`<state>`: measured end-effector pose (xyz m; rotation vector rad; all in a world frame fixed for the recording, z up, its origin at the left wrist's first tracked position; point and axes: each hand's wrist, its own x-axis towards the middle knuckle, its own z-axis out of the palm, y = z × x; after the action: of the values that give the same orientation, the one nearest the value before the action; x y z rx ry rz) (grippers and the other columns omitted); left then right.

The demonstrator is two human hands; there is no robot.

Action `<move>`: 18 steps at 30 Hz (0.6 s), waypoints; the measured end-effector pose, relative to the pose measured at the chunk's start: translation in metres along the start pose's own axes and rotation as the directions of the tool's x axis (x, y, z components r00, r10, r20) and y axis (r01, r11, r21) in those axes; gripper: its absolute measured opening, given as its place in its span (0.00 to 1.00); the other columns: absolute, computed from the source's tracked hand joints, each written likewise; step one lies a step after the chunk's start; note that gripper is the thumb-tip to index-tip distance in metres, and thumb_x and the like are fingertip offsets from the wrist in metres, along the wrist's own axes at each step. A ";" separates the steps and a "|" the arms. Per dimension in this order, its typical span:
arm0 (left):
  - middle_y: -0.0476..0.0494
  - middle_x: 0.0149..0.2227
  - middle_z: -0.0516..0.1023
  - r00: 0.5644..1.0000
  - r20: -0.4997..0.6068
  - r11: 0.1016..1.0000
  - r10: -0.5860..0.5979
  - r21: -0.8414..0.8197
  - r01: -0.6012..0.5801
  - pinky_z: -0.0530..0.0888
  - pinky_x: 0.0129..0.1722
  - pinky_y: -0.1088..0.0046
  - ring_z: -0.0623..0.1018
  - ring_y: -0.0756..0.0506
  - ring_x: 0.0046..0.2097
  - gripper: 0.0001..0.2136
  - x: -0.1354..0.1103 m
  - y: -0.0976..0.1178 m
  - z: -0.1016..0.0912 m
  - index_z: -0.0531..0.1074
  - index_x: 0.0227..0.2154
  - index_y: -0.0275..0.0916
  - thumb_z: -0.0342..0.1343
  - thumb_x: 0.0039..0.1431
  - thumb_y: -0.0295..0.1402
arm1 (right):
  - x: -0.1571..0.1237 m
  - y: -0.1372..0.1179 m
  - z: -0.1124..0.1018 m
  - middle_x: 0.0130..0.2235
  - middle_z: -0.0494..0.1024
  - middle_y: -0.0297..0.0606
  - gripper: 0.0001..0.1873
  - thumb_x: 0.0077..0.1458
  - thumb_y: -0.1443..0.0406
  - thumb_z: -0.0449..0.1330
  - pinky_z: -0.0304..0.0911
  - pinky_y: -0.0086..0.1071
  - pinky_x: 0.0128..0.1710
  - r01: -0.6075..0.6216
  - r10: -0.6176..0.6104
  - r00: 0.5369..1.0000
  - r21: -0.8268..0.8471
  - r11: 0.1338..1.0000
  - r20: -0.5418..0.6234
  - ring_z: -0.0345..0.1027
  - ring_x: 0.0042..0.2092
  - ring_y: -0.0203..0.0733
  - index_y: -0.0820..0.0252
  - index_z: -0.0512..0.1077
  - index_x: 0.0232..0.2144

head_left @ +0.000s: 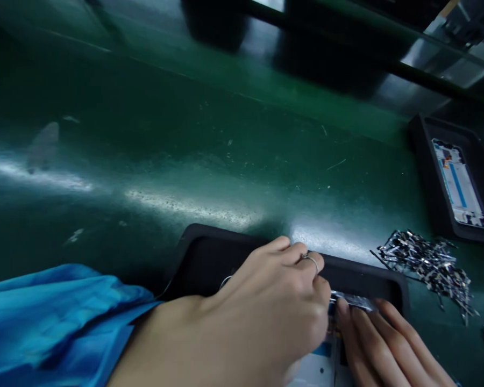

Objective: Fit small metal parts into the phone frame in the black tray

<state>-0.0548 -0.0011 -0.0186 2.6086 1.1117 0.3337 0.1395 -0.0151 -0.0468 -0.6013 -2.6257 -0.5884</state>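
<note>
Pinching a small metal strip (353, 301) at 5 o'clock, left hand (266, 317) lies knuckles-up, fingers curled closed, over a black tray (201, 258) on the green bench (185, 161). Right hand (387, 344) lies flat, fingers extended, touching the strip's right end. Loose metal clips (427, 263) sit at 3 o'clock.

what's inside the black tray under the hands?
Inside the near black tray, a white and blue device board shows below the left hand. The right hand fingers press a small silvery part there. The hands cover the rest.
</note>
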 end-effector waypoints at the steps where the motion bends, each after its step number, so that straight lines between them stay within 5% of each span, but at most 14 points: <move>1: 0.49 0.25 0.70 1.000 0.011 1.000 0.000 -0.015 0.000 0.68 0.34 0.69 0.69 0.46 0.33 0.03 0.002 -0.001 0.000 0.67 0.19 0.39 0.55 0.43 0.29 | -0.002 0.000 0.001 0.29 0.75 0.36 0.15 0.55 0.75 0.45 0.63 0.36 0.44 -0.007 0.007 1.000 0.007 1.000 -0.012 0.68 0.30 0.36 0.65 0.71 0.34; 11: 0.50 0.28 0.67 0.974 -0.001 0.960 -0.228 -0.168 0.224 0.68 0.33 0.74 0.68 0.48 0.33 0.06 -0.008 0.007 -0.009 0.65 0.25 0.39 0.46 0.50 0.23 | 0.000 0.002 -0.001 0.30 0.75 0.38 0.16 0.57 0.71 0.44 0.66 0.33 0.39 -0.011 0.011 1.000 0.013 1.000 0.023 0.68 0.31 0.38 0.63 0.71 0.38; 18: 0.52 0.28 0.68 0.983 0.140 0.958 -0.121 -0.242 0.152 0.66 0.26 0.75 0.67 0.49 0.29 0.03 -0.001 -0.008 -0.027 0.65 0.24 0.40 0.52 0.51 0.28 | 0.010 0.005 -0.013 0.35 0.75 0.40 0.13 0.55 0.73 0.46 0.64 0.36 0.41 0.051 -0.059 0.982 0.047 0.998 0.179 0.67 0.34 0.40 0.66 0.71 0.34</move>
<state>-0.0691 0.0078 0.0037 2.2850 1.1206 0.2602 0.1366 -0.0142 -0.0301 -0.5963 -2.8250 -0.5152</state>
